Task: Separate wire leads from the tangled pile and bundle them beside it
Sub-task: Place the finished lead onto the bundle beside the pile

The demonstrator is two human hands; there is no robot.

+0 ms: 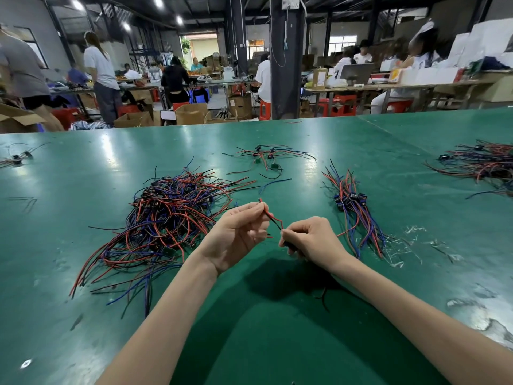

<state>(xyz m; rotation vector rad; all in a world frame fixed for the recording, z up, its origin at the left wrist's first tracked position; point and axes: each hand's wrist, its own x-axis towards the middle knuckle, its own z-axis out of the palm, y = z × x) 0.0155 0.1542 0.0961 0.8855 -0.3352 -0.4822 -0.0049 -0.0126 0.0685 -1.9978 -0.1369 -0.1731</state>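
**A:** Where's the wire lead?

**B:** The red-and-black wire lead (273, 219) is held up over the table at mid-view, running between both hands. The left hand (238, 232) pinches it near the upper end with thumb and fingertips. The right hand (311, 240) has its fingers curled round the lower end.

**A:** Anything inside that right fist?

**B:** Something dark (a connector, maybe), but the fingers hide it and I cannot tell. The lead's lower tip is covered too.

**A:** And the rest of the wires?

**B:** The tangled pile (166, 218) of red, blue and black leads lies at 9 o'clock from the hands, near the left wrist. The bundle (354, 209) lies at 2 o'clock, its leads roughly parallel and the black connectors clustered together. A loose scatter of leads (266, 157) sits at 12 o'clock. A further heap (483, 162) at 2 o'clock is cut off by the frame edge, as are a few stray leads (16, 159) at 10 o'clock.

**A:** Anything close in?

**B:** A short black wire (323, 297) lies in shadow at 6 o'clock, beside the right forearm. Clear scraps (410, 245) lie at 3 o'clock, too small to make out.

**A:** The surface and the room?

**B:** It's a glossy green table (83, 315), scuffed in places. Beyond it is a workshop with people (102, 70) at benches, cardboard boxes (191, 113), red stools (345, 105) and a dark pillar (286, 65).
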